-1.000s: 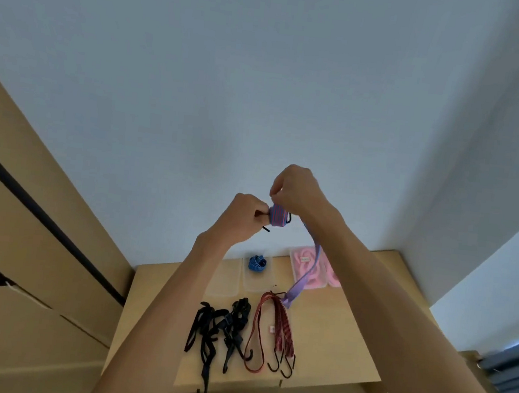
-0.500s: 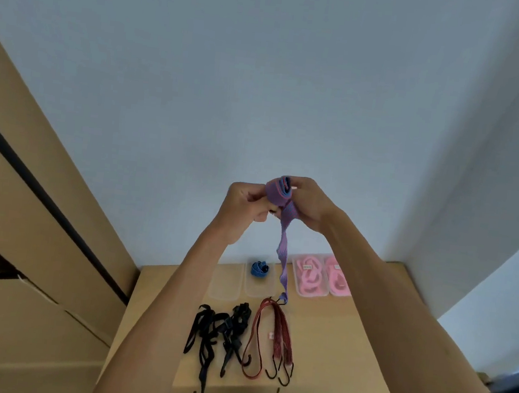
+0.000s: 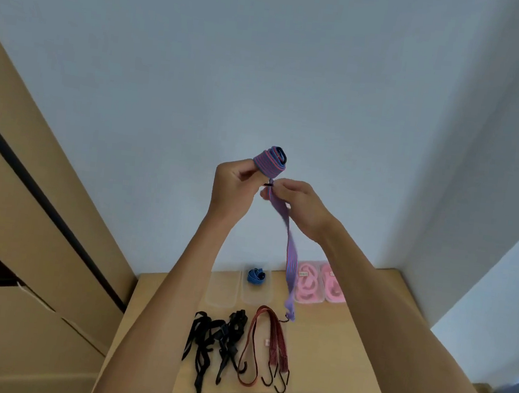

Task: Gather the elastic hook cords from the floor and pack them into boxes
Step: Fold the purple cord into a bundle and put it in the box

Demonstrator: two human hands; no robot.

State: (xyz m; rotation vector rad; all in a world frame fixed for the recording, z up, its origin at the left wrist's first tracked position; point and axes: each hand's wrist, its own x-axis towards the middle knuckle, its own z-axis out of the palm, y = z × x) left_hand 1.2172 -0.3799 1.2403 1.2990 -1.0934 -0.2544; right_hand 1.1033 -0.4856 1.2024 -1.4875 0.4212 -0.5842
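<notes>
White floor behind; left hand point(image 3: 236, 187) grips rolled purple cord point(image 3: 270, 162), right hand point(image 3: 299, 205) pinches tail.

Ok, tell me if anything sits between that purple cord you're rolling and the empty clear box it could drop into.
Nothing visible does. The purple cord is rolled in the left hand and fed by the right hand, its tail hanging free. The empty clear box lies open below, beside the box holding the blue cord.
</notes>
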